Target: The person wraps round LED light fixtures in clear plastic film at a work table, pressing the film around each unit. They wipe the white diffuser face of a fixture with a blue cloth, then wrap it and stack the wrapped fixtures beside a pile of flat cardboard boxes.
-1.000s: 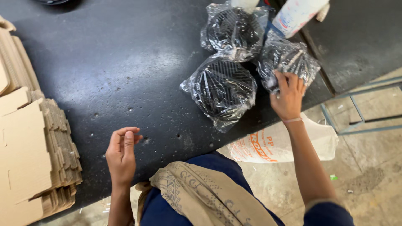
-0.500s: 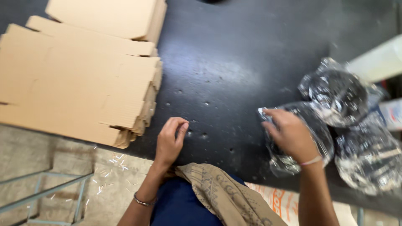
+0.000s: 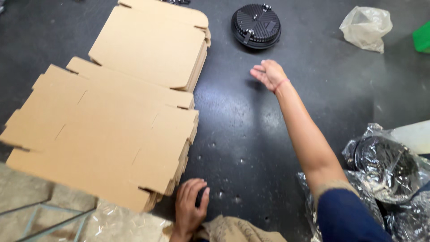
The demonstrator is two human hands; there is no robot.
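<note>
Your right hand is out over the dark bench, arm stretched long, fingers loosely curled and holding nothing. Nearest to it, just beyond the fingertips but apart from them, sits the round black ribbed fixture, lying flat with its finned face up and two small metal clips showing; being round, it has no long axis to speak of. Your left hand rests at the near edge of the bench, fingers curled down on the surface, empty, just beside the corner of the near stack of flat cardboard blanks. That stack runs long from left to right; a second stack lies behind it. Far right, a crumpled clear bag; by your right elbow, plastic-wrapped fixtures are bunched together.
</note>
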